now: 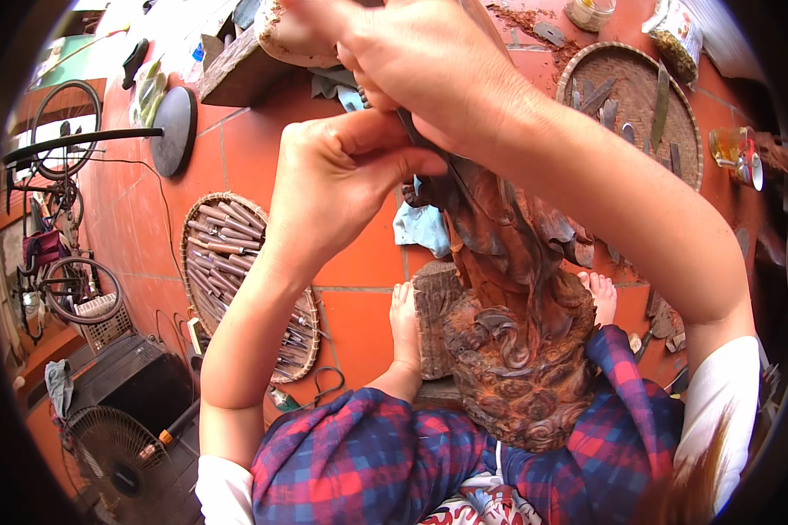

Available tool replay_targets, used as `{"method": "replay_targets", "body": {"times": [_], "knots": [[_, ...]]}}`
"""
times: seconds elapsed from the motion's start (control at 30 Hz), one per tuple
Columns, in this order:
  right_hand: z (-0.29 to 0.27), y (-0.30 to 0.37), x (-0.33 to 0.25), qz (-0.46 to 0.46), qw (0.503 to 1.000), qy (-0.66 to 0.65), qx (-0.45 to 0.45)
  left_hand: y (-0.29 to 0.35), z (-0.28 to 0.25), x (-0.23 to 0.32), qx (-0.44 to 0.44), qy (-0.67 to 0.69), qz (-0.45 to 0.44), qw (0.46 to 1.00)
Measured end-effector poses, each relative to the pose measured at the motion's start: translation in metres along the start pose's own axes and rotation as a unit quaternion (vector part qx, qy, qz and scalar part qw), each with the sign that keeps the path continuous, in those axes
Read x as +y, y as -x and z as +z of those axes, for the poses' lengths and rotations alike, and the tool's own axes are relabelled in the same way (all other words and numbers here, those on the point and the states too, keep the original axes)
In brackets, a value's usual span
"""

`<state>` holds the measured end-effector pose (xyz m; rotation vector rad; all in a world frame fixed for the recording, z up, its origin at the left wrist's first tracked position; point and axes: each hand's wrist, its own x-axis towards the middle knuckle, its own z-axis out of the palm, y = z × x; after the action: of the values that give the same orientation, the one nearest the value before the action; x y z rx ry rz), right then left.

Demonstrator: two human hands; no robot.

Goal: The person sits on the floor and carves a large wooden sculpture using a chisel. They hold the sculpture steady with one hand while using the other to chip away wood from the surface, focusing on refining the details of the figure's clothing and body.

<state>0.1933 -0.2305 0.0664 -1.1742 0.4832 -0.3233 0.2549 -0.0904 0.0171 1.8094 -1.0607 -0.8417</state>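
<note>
A dark reddish-brown wood carving [517, 254] with flowing folds and a knobbly base stands between my legs, tilted away from me. My left hand [341, 179] is at its upper end, thumb and fingers pinched together by a thin dark edge. I cannot tell whether that edge is a blade or part of the carving. Above it my right hand [420, 66] is closed, its knuckles up and its forearm crossing over the carving. Whatever it grips is hidden, and its far fingers are smeared at the top edge. The hands hide the carving's top.
An oval basket [184, 262] at left holds several wooden-handled carving tools. At far right lies a round woven tray [692, 105] with metal blades. Around are a wooden block [236, 74], a light blue cloth [420, 229], a glass jar [591, 12], a fan [118, 464] and a bicycle [61, 192].
</note>
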Motion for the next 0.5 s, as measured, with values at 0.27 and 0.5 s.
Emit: {"method": "replay_targets", "body": {"times": [0.27,0.5], "knots": [[-0.003,0.0,0.008,-0.028,0.998,0.043,-0.034,0.001,0.003,0.001,0.015,0.043,0.011,0.999],[-0.015,0.004,0.021,-0.104,0.988,0.0,-0.115,0.01,0.002,0.003,-0.006,-0.022,0.013,1.0]]}}
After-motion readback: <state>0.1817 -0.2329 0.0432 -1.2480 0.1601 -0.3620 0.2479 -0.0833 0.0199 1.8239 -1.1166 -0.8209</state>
